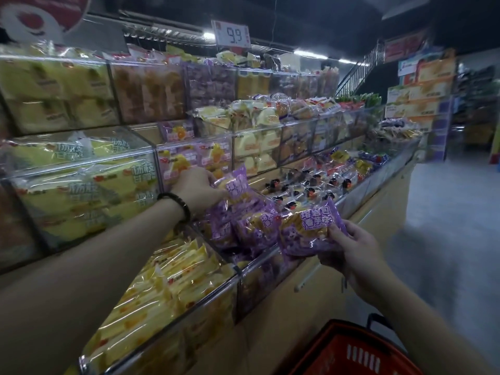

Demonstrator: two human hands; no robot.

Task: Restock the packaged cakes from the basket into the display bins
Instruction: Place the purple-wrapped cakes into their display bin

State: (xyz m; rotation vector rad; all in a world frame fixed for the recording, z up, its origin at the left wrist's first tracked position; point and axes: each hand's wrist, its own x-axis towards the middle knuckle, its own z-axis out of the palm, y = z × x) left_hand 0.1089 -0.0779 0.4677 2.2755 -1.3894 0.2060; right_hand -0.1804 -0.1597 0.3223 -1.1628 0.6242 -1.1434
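Purple cake packs (251, 226) heap in a clear bin (258, 263), 2 held packs (311, 231) just above it, red basket (357, 350) below.

Bare forearms, dark beaded bracelet (177, 205), left wrist

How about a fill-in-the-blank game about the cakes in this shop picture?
1. The left hand grips a cake pack whose wrapper is ____.
2. The hanging price sign reads ____.
3. The bead bracelet is on the ____ wrist.
4. The basket sits below the ____ arm.
Missing words: purple; 9.9; left; right.
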